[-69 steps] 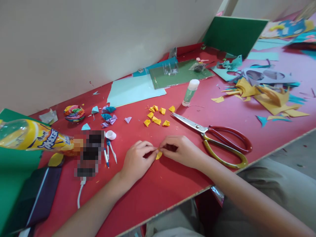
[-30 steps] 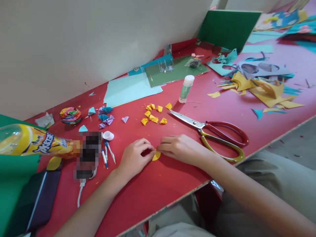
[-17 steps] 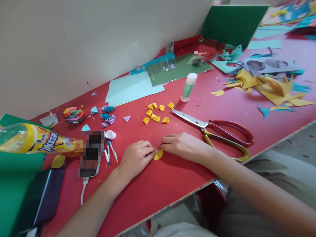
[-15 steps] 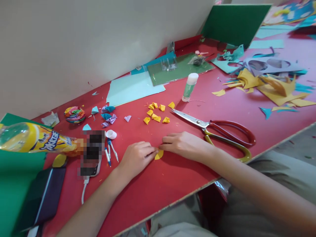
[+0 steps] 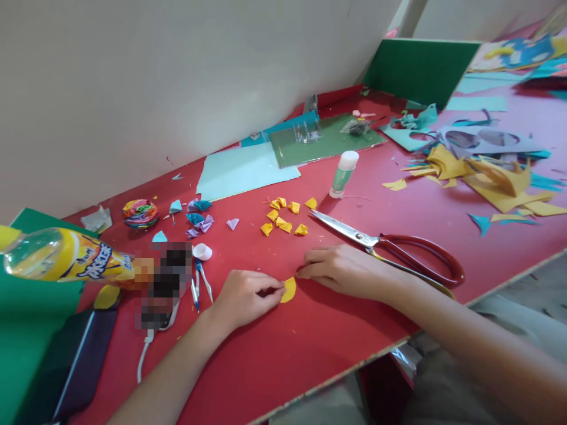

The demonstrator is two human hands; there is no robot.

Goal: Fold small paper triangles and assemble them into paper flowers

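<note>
A small piece of yellow paper [image 5: 288, 290] with a rounded edge is pinched at its left side by my left hand [image 5: 248, 295], low over the red table. My right hand [image 5: 339, 270] is at the paper's right edge with its fingers drawn together; whether they touch the paper or hold anything is hidden. Beyond my hands lie several small folded yellow paper pieces [image 5: 284, 226]. Large scissors [image 5: 365, 239] with red handles rest beside my right hand, blades partly behind it, and my forearm covers part of the handles.
A glue stick [image 5: 344, 175] stands upright behind the scissors. On the left are a drink bottle [image 5: 95, 254] lying down, a drawing compass [image 5: 201, 280], a white cap [image 5: 202, 252] and a multicoloured ball [image 5: 140, 213]. Paper scraps [image 5: 491, 177] spread on the right; pale blue sheets [image 5: 248, 171] lie behind.
My right hand has drawn slightly right, away from my left hand, and more of the yellow paper shows between them. The whole view has shifted a little.
</note>
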